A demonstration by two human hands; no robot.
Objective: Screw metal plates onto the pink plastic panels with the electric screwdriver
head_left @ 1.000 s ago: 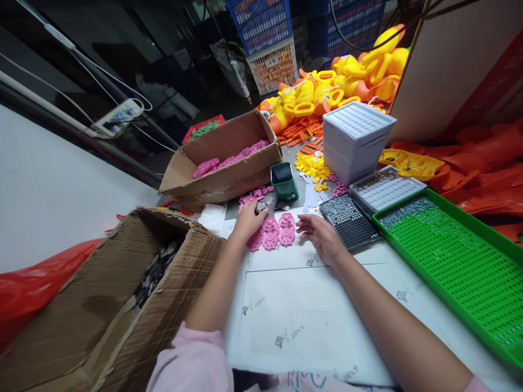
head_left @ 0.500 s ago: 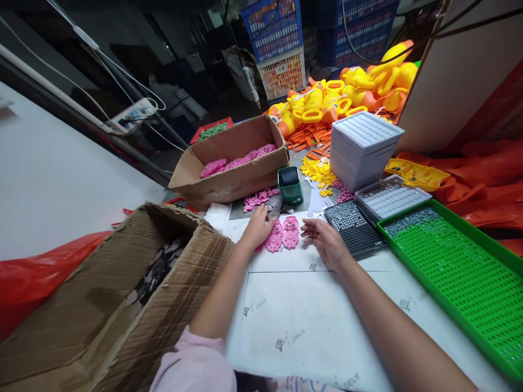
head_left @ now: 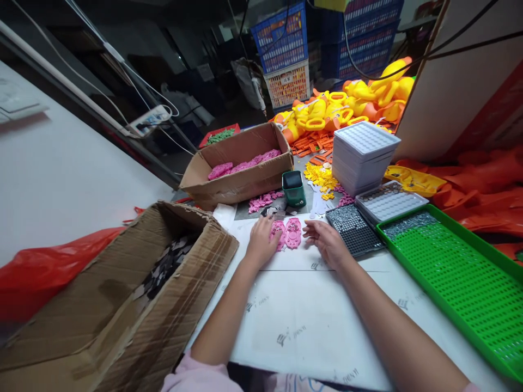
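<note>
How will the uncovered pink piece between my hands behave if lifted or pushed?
The pink piece looks like molded plastic, so probably stiff. Small beside your right hand, so likely light. Lying flat, it should slide, not roll.

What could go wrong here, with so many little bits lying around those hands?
The right hand is close to the black tray; a sideways bump might scatter the small silvery pieces in it.

The left hand partly covers one of the pink pieces lying side by side, so a careless nudge could push them out of line.

The tall stack of white trays might topple if knocked.
</note>
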